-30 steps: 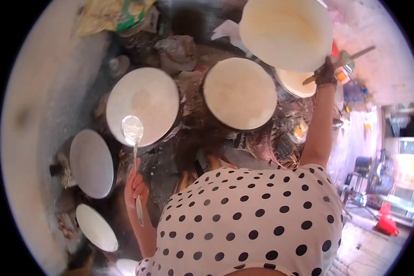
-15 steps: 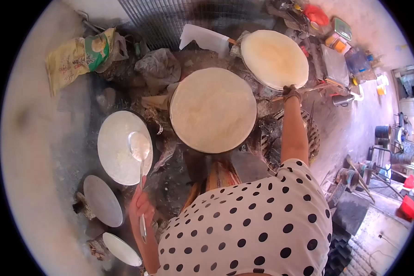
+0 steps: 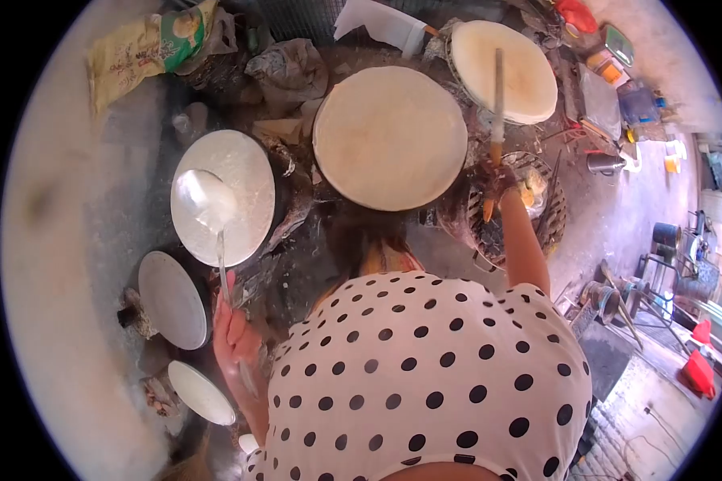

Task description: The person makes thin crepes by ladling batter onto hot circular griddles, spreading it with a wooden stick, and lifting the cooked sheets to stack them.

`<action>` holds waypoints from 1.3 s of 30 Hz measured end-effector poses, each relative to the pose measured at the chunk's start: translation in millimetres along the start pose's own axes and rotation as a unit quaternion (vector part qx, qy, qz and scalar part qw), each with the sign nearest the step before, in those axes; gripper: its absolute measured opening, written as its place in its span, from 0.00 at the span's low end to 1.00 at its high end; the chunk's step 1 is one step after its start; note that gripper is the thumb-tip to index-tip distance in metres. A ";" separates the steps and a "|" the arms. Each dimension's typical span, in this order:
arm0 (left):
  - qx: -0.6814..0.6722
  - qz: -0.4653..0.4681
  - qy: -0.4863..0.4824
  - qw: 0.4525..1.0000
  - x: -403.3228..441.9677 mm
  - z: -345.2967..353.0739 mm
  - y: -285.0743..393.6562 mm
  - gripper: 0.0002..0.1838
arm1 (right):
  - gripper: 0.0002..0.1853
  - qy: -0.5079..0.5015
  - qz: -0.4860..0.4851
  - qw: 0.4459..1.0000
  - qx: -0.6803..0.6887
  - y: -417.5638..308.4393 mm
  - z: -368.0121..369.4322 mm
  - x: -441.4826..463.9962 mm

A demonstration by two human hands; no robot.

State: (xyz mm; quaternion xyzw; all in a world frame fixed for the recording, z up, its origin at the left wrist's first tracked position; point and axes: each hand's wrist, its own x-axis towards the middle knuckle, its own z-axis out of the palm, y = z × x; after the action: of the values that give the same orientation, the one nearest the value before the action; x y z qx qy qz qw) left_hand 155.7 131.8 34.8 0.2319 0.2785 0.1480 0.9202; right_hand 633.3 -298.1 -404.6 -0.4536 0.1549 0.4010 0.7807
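Observation:
My left hand point(image 3: 237, 333) is closed around the handle of a metal ladle point(image 3: 204, 196). The ladle's bowl is over a round griddle covered with a pale, wet-looking layer point(image 3: 245, 172). My right hand point(image 3: 497, 180), dark as if gloved, grips a long, narrow flat spatula point(image 3: 499, 92) by its wooden handle. Its blade points away from me and overlaps the pale round flatbread point(image 3: 529, 72) at the upper right; whether they touch I cannot tell. Between my hands, a large round sheet of pale dough point(image 3: 389, 136) covers the middle griddle.
A slatted basket point(image 3: 552, 212) with pale pieces and plastic stands below my right hand. Two more round griddles point(image 3: 172, 301) point(image 3: 202, 393) sit at the lower left. A white-bladed tool point(image 3: 381, 24), a crumpled bag point(image 3: 289, 70) and a yellow sack point(image 3: 128, 60) lie along the back.
My right hand has drawn back from the upper-right flatbread's edge toward the basket, and the spatula now points forward. The ladle has shifted left over the left griddle. The whole view has tilted.

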 end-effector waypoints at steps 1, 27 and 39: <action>-0.002 0.012 0.024 1.000 2.7 0.6 -3.1 0.24 | 0.23 0.063 0.022 0.993 -0.096 -12.1 59.8 -29.3; -0.407 0.152 0.072 0.898 -110.3 -132.1 -45.3 0.23 | 0.17 -0.097 0.108 0.868 -0.474 194.5 448.2 -134.7; -0.458 0.579 0.122 0.664 -273.7 -102.5 -209.9 0.22 | 0.09 -0.503 0.122 0.673 -0.528 250.0 497.0 -206.6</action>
State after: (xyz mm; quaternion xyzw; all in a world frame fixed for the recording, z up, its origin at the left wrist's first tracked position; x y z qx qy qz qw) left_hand -93.1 -121.0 -26.2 -0.1242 0.0952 0.7864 0.5976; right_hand 250.8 82.1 -156.9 -0.4972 -0.4449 0.6751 0.3150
